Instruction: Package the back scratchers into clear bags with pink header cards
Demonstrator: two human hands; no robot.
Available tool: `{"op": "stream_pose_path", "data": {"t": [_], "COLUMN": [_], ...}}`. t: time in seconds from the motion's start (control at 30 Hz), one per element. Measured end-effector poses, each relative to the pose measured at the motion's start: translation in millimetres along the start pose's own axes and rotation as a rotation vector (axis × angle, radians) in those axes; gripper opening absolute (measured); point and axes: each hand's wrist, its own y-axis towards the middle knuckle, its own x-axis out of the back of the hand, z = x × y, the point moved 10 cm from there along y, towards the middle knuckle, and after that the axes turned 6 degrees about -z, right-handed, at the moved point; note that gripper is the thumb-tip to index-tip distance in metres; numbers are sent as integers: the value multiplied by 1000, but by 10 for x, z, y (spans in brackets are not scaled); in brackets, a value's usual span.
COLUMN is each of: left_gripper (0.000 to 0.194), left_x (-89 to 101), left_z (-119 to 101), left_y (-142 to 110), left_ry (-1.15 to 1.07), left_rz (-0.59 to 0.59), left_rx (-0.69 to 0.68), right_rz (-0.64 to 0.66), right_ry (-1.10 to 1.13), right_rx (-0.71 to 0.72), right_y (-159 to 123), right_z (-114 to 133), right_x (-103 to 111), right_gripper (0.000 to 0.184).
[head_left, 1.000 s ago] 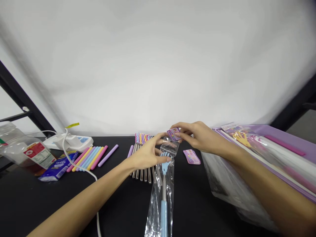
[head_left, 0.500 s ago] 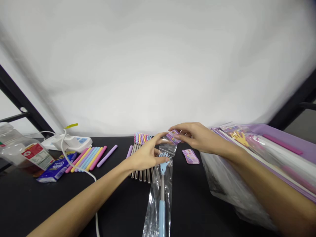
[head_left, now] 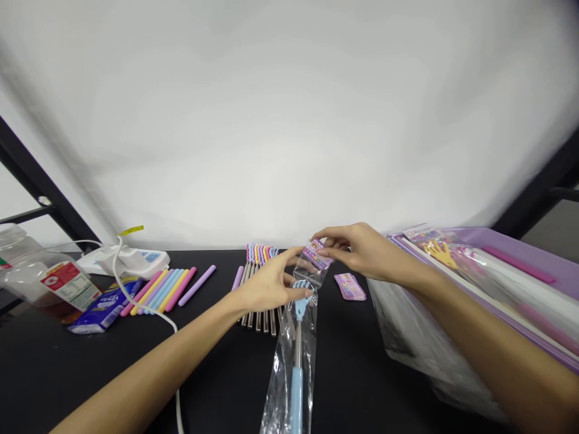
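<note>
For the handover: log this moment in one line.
left hand: on bag; right hand: holding card at bag; scratcher: inside bag; card stack: on table

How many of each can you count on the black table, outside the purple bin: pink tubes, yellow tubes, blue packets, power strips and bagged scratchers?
Pink tubes: 2
Yellow tubes: 2
Blue packet: 1
Power strip: 1
Bagged scratcher: 1
Total: 7

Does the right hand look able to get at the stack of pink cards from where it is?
Probably yes: the stack of pink cards lies close by the right hand, with nothing visible covering it, though that hand already holds a purple card.
</note>
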Motion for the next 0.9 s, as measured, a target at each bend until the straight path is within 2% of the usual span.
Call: {"op": "stream_pose_path", "data": {"t": [0.3,0.5,0.67,0.9], "left_gripper": [76,66,63,63], "left_x": [12,7,55,56], "left_z": [-10,-9,11,14], "left_y": [5,15,39,28], "left_ry": [4,11,-9,24], "left_rz": [-13,-4,-49,-55], "left_rx": [-12,-2,-1,69], "right_rz": [-2,-2,70,16], "right_ry": [-51,45,133,268], "right_rx": [44,-14,-5,-106], "right_y": [-6,-7,-12,15], "right_z": [90,38,72,-43], "right_x": [17,13,-51,-87], "right_gripper": [28,38,31,15]}}
